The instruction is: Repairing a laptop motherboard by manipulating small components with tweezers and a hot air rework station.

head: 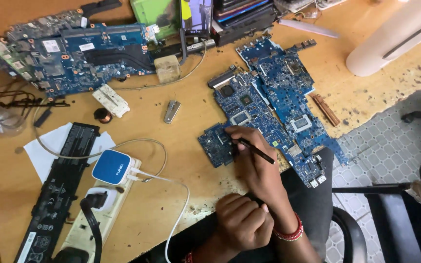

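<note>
2 hands: right hand (252, 158) fingers pinch black tool (255, 149) on blue circuit board (218, 143); left hand (242, 221) fisted, empty.

Circuit boards: 4 (264, 112) (288, 87) (79, 53) (40, 24) | battery pack: 1 (59, 185) | power strip: 1 (98, 214) | blue charger: 1 (111, 166) | black stylus: 1 (257, 151) | hands: 2 (249, 151) (242, 221)

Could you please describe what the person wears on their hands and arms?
Both hands are bare, without gloves or visible sleeves. The right hand has a red and white beaded bracelet at the wrist. The left hand shows a red band at its wrist.
</note>
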